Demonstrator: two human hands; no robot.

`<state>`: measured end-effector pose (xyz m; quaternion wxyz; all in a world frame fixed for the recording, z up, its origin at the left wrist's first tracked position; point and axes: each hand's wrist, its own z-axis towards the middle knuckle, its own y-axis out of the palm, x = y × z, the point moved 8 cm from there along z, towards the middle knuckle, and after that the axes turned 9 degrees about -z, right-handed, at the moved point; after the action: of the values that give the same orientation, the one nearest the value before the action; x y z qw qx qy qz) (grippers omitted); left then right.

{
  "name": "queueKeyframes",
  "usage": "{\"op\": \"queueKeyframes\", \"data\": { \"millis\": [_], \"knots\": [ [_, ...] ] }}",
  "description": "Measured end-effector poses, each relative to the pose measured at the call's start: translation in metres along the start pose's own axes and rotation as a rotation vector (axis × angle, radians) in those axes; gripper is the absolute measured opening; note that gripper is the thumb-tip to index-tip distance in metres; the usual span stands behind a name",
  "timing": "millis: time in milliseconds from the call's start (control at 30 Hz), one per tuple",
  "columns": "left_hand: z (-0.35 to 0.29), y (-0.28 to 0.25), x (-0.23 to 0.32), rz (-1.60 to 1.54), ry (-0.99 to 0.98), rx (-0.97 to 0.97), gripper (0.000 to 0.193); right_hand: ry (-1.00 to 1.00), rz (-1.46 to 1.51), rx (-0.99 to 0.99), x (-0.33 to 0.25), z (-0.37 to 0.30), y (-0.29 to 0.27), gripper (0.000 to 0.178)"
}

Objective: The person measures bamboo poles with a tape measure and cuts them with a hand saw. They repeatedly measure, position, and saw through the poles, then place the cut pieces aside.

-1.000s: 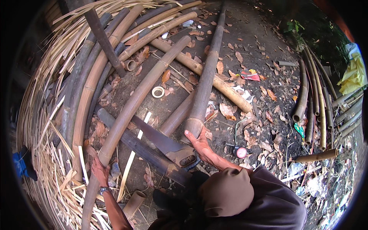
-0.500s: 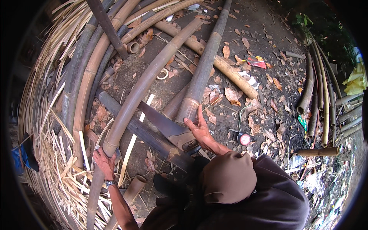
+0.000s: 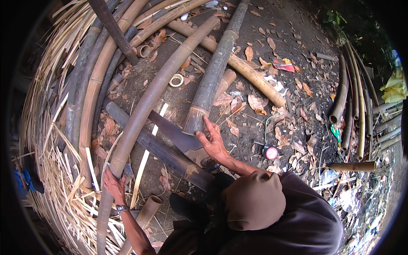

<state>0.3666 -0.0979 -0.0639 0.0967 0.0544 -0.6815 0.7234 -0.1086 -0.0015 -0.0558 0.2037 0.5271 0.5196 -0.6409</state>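
My left hand grips a long brown bamboo pole near its lower end, at the left. My right hand has its fingers spread, with index finger and thumb against the cut end of a thick grey-brown bamboo pole. Under and beside that hand lies a handsaw, its dark blade pointing up and left beneath the pole at my left hand. A dark bamboo length runs slantwise under the saw and that pole. The right hand's other fingers are partly hidden.
Bent bamboo poles and pale split strips crowd the left. A yellowish bamboo pole crosses behind. A bamboo ring, a short bamboo tube and a round red-and-white object lie on leaf-strewn soil. More poles lie right.
The thick pole's near end has shifted left, and my right hand has moved left with it. My left hand has slid slightly down its pole. The saw stays about where it was.
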Motion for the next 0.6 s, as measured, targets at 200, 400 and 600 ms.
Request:
{"op": "queueKeyframes", "data": {
  "millis": [200,400,600],
  "knots": [
    [-0.010,0.001,-0.041,0.154,-0.123,0.037,0.106,-0.032,0.008,-0.007,-0.005,-0.003,-0.005,0.067],
    [0.007,0.001,-0.067,0.161,-0.297,0.096,0.114,-0.020,0.017,0.015,0.010,0.001,-0.003,0.063],
    [-0.013,-0.011,-0.025,0.115,-0.253,0.320,0.118,0.257,0.454,-0.062,0.033,0.001,0.016,0.074]
  ]
}}
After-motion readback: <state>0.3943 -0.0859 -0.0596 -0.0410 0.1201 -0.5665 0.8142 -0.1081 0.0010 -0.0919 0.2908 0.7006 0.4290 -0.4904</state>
